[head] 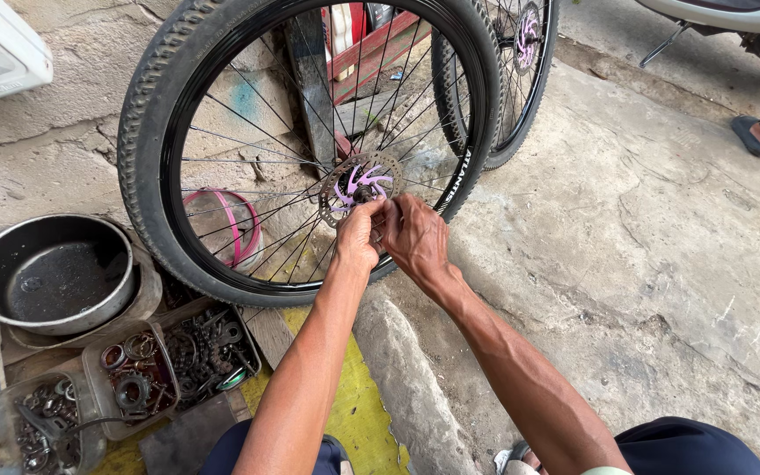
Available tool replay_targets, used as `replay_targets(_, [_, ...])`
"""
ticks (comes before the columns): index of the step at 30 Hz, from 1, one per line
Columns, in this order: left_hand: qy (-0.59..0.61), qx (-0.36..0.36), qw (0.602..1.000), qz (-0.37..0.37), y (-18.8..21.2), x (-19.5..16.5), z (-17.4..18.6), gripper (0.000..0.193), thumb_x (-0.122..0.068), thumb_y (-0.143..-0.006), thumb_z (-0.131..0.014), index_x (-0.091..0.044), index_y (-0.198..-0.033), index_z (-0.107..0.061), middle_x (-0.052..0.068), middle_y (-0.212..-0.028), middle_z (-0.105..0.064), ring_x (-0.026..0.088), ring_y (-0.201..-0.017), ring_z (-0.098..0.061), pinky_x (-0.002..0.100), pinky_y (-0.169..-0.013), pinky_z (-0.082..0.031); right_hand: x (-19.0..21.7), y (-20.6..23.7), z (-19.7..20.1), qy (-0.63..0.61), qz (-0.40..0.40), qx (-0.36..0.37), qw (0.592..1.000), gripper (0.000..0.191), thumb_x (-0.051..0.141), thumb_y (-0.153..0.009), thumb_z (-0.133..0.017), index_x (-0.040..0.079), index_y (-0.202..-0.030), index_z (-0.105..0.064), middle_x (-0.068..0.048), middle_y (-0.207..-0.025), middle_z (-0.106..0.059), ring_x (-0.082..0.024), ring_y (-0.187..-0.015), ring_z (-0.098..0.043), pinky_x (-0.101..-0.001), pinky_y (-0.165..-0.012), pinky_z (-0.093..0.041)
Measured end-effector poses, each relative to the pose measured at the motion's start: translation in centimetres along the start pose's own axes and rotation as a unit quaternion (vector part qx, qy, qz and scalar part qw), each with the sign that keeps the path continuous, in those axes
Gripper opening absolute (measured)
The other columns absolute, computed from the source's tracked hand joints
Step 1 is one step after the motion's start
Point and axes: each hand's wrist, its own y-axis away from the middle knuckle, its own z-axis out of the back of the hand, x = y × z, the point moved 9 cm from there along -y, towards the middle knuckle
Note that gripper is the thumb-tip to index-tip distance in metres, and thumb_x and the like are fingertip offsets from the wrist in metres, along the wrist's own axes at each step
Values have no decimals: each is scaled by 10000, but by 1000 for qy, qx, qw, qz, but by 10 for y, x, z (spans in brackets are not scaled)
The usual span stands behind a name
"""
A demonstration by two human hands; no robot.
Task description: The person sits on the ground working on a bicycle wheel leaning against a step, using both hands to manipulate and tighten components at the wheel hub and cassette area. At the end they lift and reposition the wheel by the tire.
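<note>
Head view: a black wheel [222,132] stands upright on the concrete floor [644,229], a second wheel [521,79] behind it. Left hand [358,236] and right hand [415,237] pinch its hub [361,186] at the disc rotor [338,200]. A pan [54,273] and trays of parts [169,361] lie left.

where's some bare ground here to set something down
Bare concrete lies right of the front wheel, toward the scooter. Left is crowded: a pan and parts trays. Both hands are at the hub.
</note>
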Motion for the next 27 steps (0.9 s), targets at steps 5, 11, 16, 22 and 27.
replay_targets(5, [-63,-26,998,5,15,-2,2,113,-225,-901,-751,-127,-918,-697,3,-815,-704,135,-729,-646,352,-657,-503,-36,-1,-17,-227,-210,39,950,332,215,-1040,-539,-9,-818,-640,-80,-605,-647,-146,-462,-585,-350,-413,-486])
replay_targets(11, [-53,5,999,1,20,1,-1,130,-241,-909,-747,-122,-925,-696,26,-832,-714,164,-731,-658,352,-660,-501,-43,-2,-17,-277,-227,52,932,348,208,-1030,-558,-25,-790,-654,-73,-628,-673,-126,-490,-614,-312,-436,-519])
replay_targets(16, [-60,0,998,7,26,4,3,126,-240,-911,-739,-127,-935,-688,19,-819,-720,155,-741,-676,370,-679,-490,-18,1,2,-160,-40,74,984,212,196,-1042,-526,29,-1098,-645,-148,-912,-738,-172,-565,-706,-335,-461,-557])
replay_targets(22, [-72,2,997,8,33,1,5,99,-251,-917,-715,-157,-942,-696,4,-819,-725,145,-740,-672,373,-678,-461,27,14,31,125,273,11,954,293,152,-937,-655,90,-1223,-638,-174,-1324,-612,-268,-844,-707,-363,-522,-595])
replay_targets(27, [-74,0,997,11,34,-6,6,103,-252,-920,-717,-152,-942,-706,-2,-811,-713,142,-740,-668,365,-680,-465,33,16,24,191,376,34,906,473,126,-843,-689,74,-1305,-604,-130,-1342,-587,-261,-994,-658,-396,-753,-608])
